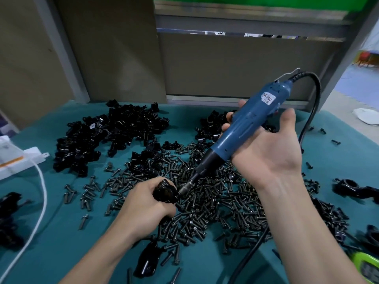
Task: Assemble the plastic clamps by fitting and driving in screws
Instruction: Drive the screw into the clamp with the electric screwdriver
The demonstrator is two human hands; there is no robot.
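Note:
My left hand (146, 201) grips a black plastic clamp (165, 191) just above the heap of dark screws (215, 199) in the middle of the teal table. My right hand (266, 148) holds a blue electric screwdriver (244, 124), fingers wrapped round its body, palm turned up. The tool slants down to the left and its bit tip (180, 192) touches the right side of the clamp. A large pile of black clamp halves (106, 138) lies at the back left, a smaller pile (211, 126) behind the tool.
The screwdriver's black cable (309, 111) loops behind my right hand and runs down across the table. A white box with a white cord (40, 181) sits at the left. Assembled clamps (352, 189) lie at the right, another black part (147, 259) near the front. A green object (367, 267) is bottom right.

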